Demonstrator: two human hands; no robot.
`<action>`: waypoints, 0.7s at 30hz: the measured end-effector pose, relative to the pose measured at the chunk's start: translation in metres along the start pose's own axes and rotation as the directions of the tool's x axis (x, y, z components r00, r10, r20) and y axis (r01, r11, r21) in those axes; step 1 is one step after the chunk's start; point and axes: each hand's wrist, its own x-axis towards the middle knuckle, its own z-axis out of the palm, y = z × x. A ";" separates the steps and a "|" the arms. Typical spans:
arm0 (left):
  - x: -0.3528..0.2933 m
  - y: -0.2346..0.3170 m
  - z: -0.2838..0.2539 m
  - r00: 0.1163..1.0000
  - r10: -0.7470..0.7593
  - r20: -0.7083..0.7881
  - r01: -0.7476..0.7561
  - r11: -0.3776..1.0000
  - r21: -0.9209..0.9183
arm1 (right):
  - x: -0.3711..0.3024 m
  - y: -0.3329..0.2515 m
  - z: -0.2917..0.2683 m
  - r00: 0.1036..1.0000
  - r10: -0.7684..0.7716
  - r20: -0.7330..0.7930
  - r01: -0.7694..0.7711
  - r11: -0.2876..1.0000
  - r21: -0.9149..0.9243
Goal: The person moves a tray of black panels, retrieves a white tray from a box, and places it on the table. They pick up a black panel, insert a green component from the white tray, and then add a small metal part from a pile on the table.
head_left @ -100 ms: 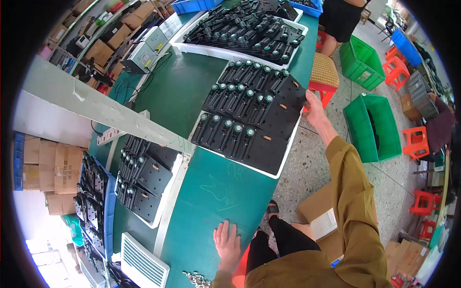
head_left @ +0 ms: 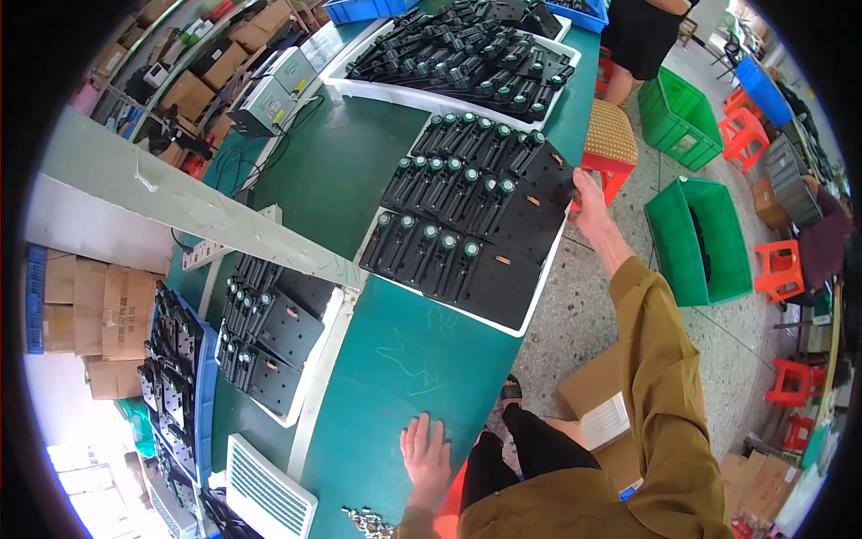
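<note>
My left hand (head_left: 426, 456) lies flat on the green tabletop (head_left: 404, 359), fingers stretched and nothing in them. With its thumb at the right edge, my right hand (head_left: 590, 205) grips the rim of a white tray (head_left: 543, 293); its other fingers are mostly hidden. Overlapping black boards (head_left: 507, 287) with small holes lie in the tray. Across them run rows of black elongated parts (head_left: 431, 260) with round, pale green-rimmed ends. Each board also bears a small orange-brown piece (head_left: 503, 260) near its right side.
Behind stands a larger white tray (head_left: 341, 87) heaped with black parts. A pale beam (head_left: 206, 220) crosses at left, beyond it another tray (head_left: 289, 418) of boards. Small metal pieces (head_left: 368, 523) lie near my left wrist. Green crates (head_left: 660, 225) and a cushioned stool (head_left: 611, 135) stand on the right.
</note>
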 end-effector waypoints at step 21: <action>0.002 0.002 0.003 1.000 -0.012 0.024 0.013 0.999 -0.041 | 0.020 0.022 0.003 0.974 -0.197 -0.111 0.210 0.971 0.118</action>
